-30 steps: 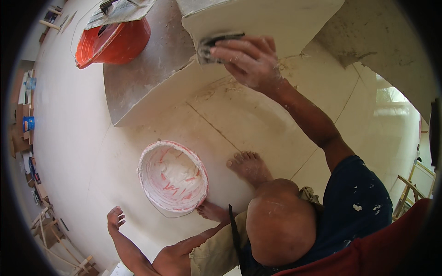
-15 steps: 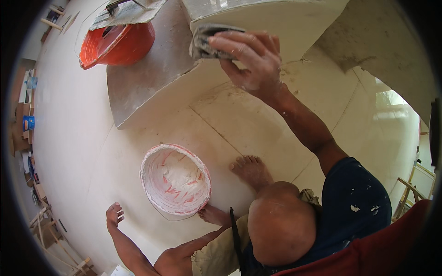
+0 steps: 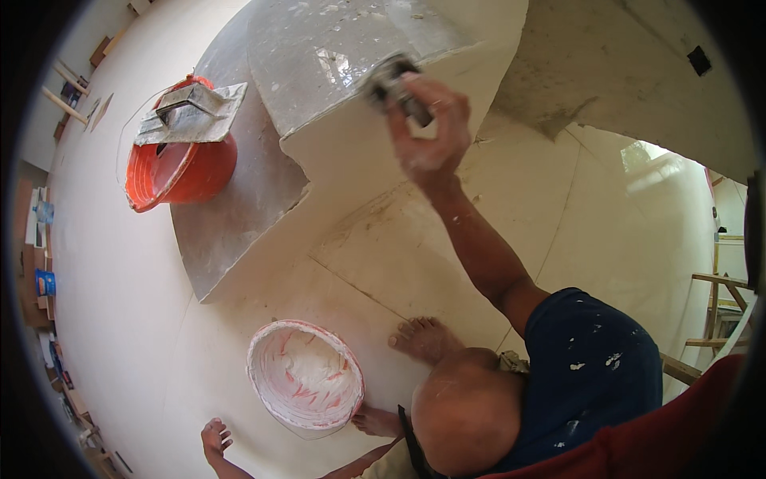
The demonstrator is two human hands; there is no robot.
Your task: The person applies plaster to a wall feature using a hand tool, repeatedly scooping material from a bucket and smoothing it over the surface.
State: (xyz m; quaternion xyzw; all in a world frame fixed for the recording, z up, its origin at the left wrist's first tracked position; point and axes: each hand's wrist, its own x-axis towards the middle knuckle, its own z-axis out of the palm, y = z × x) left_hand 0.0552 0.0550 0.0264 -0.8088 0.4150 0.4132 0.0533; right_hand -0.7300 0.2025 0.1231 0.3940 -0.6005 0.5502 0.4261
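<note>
My right hand [image 3: 431, 128] grips a dark, dusty block or pad [image 3: 387, 84], blurred by motion, at the front edge of a grey, curved upper step [image 3: 311, 56]; whether it touches the surface is unclear. My left hand [image 3: 215, 437] hangs low at the left with its fingers apart and nothing in it. A white, plaster-coated bucket [image 3: 303, 371] stands on the floor by my feet. An orange bucket [image 3: 187, 180] rests on the lower step [image 3: 223, 247], with a flat metal trowel [image 3: 223, 108] lying across its rim.
A sloping grey underside [image 3: 622, 64] overhangs at the upper right. Wooden frames or trestles [image 3: 710, 319] stand at the right edge. Boards, blue containers [image 3: 45, 281] and other items line the far left along a pale floor.
The view has shifted, showing more of the step tops. My right hand has moved with the block from the pale vertical face up to the step's front edge.
</note>
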